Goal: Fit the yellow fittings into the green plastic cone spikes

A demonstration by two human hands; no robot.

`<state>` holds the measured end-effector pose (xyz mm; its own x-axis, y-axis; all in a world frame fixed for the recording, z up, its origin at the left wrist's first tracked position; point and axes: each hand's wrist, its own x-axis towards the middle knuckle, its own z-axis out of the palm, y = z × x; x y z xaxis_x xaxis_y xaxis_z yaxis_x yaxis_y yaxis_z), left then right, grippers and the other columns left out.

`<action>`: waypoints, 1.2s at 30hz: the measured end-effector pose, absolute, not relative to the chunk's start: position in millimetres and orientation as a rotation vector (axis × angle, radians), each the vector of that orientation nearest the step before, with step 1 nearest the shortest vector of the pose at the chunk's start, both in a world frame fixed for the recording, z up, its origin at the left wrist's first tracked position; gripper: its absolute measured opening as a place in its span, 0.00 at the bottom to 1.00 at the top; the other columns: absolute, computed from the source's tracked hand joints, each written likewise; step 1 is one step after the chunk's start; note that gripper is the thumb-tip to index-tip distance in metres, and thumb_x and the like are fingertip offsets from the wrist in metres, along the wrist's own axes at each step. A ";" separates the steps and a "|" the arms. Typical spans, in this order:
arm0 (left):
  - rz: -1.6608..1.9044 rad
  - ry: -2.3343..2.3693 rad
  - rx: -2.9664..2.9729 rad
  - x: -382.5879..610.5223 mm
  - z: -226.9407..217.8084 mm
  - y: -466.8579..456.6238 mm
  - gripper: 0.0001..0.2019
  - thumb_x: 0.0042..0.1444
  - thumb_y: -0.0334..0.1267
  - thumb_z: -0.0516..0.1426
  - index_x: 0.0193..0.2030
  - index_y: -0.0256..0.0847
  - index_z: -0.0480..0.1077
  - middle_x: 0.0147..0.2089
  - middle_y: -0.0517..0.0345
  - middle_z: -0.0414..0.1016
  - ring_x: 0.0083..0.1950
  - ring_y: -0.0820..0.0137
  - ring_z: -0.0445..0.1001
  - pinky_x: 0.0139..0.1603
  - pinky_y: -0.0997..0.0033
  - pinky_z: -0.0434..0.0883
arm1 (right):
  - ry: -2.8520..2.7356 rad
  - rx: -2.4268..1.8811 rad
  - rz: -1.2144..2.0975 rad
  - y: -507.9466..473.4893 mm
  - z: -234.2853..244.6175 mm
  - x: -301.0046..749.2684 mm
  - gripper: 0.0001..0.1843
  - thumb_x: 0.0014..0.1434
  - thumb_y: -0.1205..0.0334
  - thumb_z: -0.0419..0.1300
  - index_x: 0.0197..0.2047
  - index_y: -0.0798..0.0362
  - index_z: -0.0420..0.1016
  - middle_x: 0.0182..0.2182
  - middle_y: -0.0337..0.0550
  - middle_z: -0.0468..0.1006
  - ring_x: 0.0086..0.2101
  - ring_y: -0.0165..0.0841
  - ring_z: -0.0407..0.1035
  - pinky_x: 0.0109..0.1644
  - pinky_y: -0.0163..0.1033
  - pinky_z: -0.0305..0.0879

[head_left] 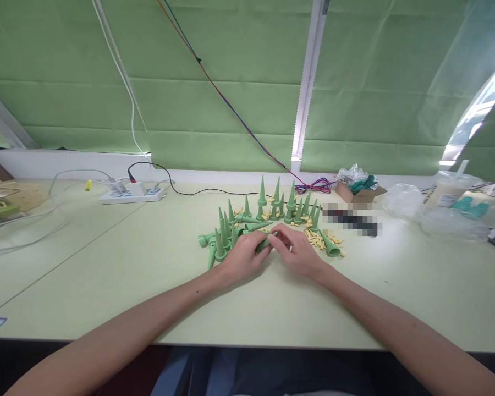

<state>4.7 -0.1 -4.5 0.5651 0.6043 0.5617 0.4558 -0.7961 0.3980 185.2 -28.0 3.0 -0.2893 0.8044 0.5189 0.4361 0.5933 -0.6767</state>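
In the middle of the table, my left hand (243, 256) is closed around a green plastic cone-shaped spike (263, 246), mostly covered by my fingers. My right hand (296, 252) meets it at the narrow end, thumb and fingertips pinched together; what lies between them is too small to make out. Several similar green spikes (220, 250) stand upright on their wide collars around my left hand and behind both hands. Others lie on their sides, one hollow green spike (330, 245) just right of my right hand. Small yellow plastic pieces (314, 240) are scattered beside it.
A white power strip (132, 193) with plugs and cables sits at the back left. Behind the spikes lies a coil of red and blue wire (314, 186). Farther right are a small cardboard box (359, 193), plastic bags and a drink cup (444, 191).
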 end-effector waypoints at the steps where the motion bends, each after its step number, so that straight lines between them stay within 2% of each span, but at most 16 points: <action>1: 1.041 0.893 2.593 4.6 -4.4 -0.2 0.05 0.61 0.30 0.54 0.37 0.39 0.71 0.32 0.59 0.75 0.29 0.71 0.70 0.30 0.72 0.67 | -1.920 -0.998 0.510 -27.3 1.9 184.9 0.11 0.69 0.53 0.52 0.40 0.50 0.67 0.24 0.36 0.69 0.25 0.31 0.62 0.31 0.36 0.57; 10: 0.969 0.937 2.564 6.0 -0.3 -4.5 0.06 0.59 0.29 0.52 0.33 0.38 0.69 0.29 0.60 0.73 0.27 0.72 0.68 0.27 0.73 0.64 | -1.920 -0.956 0.421 -27.2 0.3 183.6 0.08 0.68 0.57 0.53 0.38 0.50 0.69 0.24 0.37 0.70 0.25 0.32 0.63 0.32 0.37 0.60; 15: 0.969 0.880 2.523 6.8 0.5 -5.3 0.08 0.58 0.27 0.52 0.37 0.38 0.72 0.33 0.58 0.77 0.27 0.72 0.69 0.27 0.73 0.65 | -1.923 -0.927 0.425 -27.5 -1.1 183.4 0.06 0.68 0.58 0.53 0.41 0.50 0.69 0.26 0.38 0.72 0.26 0.32 0.65 0.33 0.37 0.61; 19: 0.954 0.851 2.484 7.1 2.1 -6.9 0.10 0.57 0.26 0.52 0.39 0.39 0.74 0.31 0.60 0.77 0.25 0.74 0.66 0.26 0.74 0.64 | -1.926 -0.930 0.423 -28.8 -1.7 182.5 0.06 0.68 0.59 0.53 0.40 0.50 0.69 0.26 0.38 0.72 0.26 0.32 0.65 0.33 0.37 0.61; 27: 0.946 0.930 2.465 8.0 -2.4 -5.2 0.07 0.58 0.29 0.53 0.33 0.37 0.72 0.26 0.62 0.72 0.25 0.75 0.62 0.25 0.75 0.61 | -1.929 -0.933 0.428 -29.6 -1.1 180.6 0.07 0.68 0.60 0.53 0.38 0.50 0.69 0.25 0.38 0.71 0.26 0.32 0.64 0.33 0.36 0.61; 30: 0.950 0.912 2.469 8.1 -3.3 -4.5 0.07 0.60 0.30 0.53 0.35 0.38 0.73 0.29 0.61 0.75 0.26 0.75 0.65 0.26 0.74 0.64 | -1.933 -0.939 0.410 -29.0 -0.6 181.4 0.08 0.68 0.60 0.52 0.37 0.50 0.69 0.25 0.38 0.71 0.25 0.32 0.64 0.33 0.36 0.60; 32: 0.988 0.867 2.427 8.2 -3.3 -4.2 0.06 0.61 0.31 0.54 0.42 0.39 0.73 0.35 0.57 0.77 0.29 0.73 0.70 0.25 0.75 0.67 | -1.935 -0.925 0.372 -27.7 0.2 183.2 0.07 0.67 0.61 0.52 0.37 0.50 0.69 0.25 0.38 0.70 0.25 0.31 0.63 0.32 0.36 0.60; 34: 1.056 0.827 2.358 8.4 -3.5 -3.6 0.10 0.62 0.34 0.56 0.50 0.39 0.70 0.43 0.52 0.78 0.37 0.69 0.76 0.26 0.76 0.72 | -1.921 -0.913 0.310 -25.5 1.5 186.5 0.07 0.67 0.62 0.53 0.37 0.51 0.69 0.25 0.37 0.70 0.24 0.30 0.63 0.31 0.35 0.60; 36: 1.138 0.825 2.311 8.8 -4.2 -2.9 0.14 0.62 0.37 0.57 0.54 0.40 0.68 0.49 0.48 0.77 0.47 0.64 0.78 0.29 0.75 0.76 | -1.882 -0.928 0.238 -22.3 3.0 190.9 0.06 0.67 0.62 0.53 0.37 0.51 0.68 0.24 0.37 0.69 0.24 0.30 0.63 0.31 0.35 0.60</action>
<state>8.8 -2.9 -4.2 0.4854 0.6746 0.5561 0.3185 -0.7288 0.6062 190.9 -22.3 3.0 -0.2227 0.6897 0.6890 0.4968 0.6884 -0.5285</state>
